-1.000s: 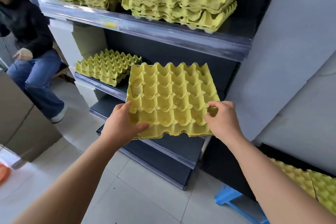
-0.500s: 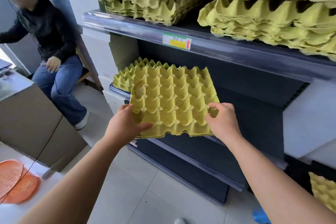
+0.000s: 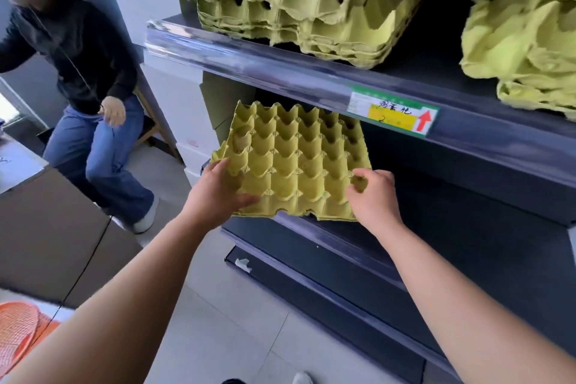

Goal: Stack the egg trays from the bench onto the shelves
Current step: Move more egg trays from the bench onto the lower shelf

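I have one egg tray [image 3: 296,162] in both hands, cups facing up, and it sits part way in over the middle shelf [image 3: 318,229]. Its near edge hangs out past the shelf lip. My left hand [image 3: 218,193] pinches the near left corner, thumb on top and fingers under. My right hand [image 3: 372,196] grips the near right edge with curled fingers. I hold both sides so the floppy tray stays flat and slides in straight — with one hand it would likely sag.

There looks to be another tray under it on the left, where a yellow edge pokes out, but I cannot tell how many.

Right above is the upper shelf [image 3: 280,68] with a price label [image 3: 394,111] on its front. It carries a tall stack of trays [image 3: 290,0] and a crushed pile [image 3: 523,47] to the right. That shelf edge hangs low — I think the tray's far end must stay under it.

A seated person [image 3: 81,78] is off to the left, well apart. An orange racket [image 3: 18,333] lies near my left arm.
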{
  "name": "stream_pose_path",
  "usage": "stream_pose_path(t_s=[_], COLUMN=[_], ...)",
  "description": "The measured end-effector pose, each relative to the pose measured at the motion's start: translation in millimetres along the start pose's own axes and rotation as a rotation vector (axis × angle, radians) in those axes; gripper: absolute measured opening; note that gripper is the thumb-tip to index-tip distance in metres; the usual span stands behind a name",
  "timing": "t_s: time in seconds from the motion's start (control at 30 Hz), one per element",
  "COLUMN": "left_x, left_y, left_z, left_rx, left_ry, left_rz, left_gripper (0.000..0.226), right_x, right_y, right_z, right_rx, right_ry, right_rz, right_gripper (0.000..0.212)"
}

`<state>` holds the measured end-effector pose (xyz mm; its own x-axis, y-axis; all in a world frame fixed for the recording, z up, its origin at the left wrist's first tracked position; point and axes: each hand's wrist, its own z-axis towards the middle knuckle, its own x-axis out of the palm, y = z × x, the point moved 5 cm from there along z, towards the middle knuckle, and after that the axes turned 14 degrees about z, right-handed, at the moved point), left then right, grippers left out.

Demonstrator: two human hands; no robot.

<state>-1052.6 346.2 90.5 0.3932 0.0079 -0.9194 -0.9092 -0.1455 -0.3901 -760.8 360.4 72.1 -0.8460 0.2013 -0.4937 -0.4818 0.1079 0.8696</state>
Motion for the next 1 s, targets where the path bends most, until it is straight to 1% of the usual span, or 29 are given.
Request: stream_pose_path(t_s=[0.03, 0.13, 0.27, 0.4, 0.53, 0.7, 1.0], left_x=[1.6, 7.3, 11.0, 10.9, 14.5, 24.6, 37.6], left_y=[4.3, 15.1, 23.4, 29.1, 37.7, 43.6, 51.9], left_z=[12.0, 48.5, 94.6, 132.1, 158.8, 179.6, 181.3], left_rx=[0.015, 0.054, 0.083, 0.169, 0.225, 0.310, 0.306], left_ry=[0.015, 0.049, 0.082, 0.133, 0.166, 0.192, 0.235], left_rz=[-0.005, -0.016, -0.055, -0.028, 0.022, 0.011, -0.022], left_gripper=[0.098, 0.084, 0.097, 0.093, 0.096, 0.079, 0.093], right_x=[6.4, 24.8, 44.8, 65.1, 85.3, 97.3, 98.6], right_y=[1.3, 4.7, 7.3, 10.3, 9.9, 2.9, 0.8], right_z=[6.8, 26.8, 45.3, 54.8, 60.5, 62.8, 57.7], right_rx=[0.012, 0.041, 0.085, 0.132, 0.198, 0.265, 0.266], right_ry=[-0.008, -0.051, -0.124, -0.177, -0.208, -0.223, -0.229], right_rz=[-0.006, -0.029, -0.061, -0.072, -0.059, -0.046, -0.091], right_gripper=[0.036, 0.036, 0.037, 0.036, 0.036, 0.033, 0.034])
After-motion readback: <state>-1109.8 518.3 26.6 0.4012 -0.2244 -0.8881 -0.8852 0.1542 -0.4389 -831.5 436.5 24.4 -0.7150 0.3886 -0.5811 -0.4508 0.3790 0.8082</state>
